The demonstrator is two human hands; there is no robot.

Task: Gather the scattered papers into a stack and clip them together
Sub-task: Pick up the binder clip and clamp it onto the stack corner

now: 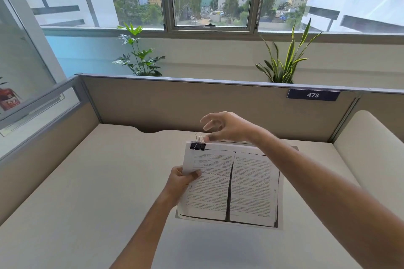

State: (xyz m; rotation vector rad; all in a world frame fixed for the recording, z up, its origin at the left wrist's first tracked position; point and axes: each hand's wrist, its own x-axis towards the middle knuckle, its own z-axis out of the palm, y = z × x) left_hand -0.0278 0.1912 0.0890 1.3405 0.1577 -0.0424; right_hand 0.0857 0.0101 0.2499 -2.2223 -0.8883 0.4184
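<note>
Black clip (pixel 197 145) bites the far-left corner of the stack (pixel 231 183), silver handles standing up; I read the clipping as nearly done. I hold the stack in the air above the desk (pixel 87 181), long axis running left to right, far edge tipped up. My left hand (pixel 182 181) pinches its left edge, thumb on the top page. My right hand (pixel 223 129) is the nearer one to the clip, just to its right along the far edge, fingers spread loosely, thumb tip beside the handles; I cannot tell if it touches.
</note>
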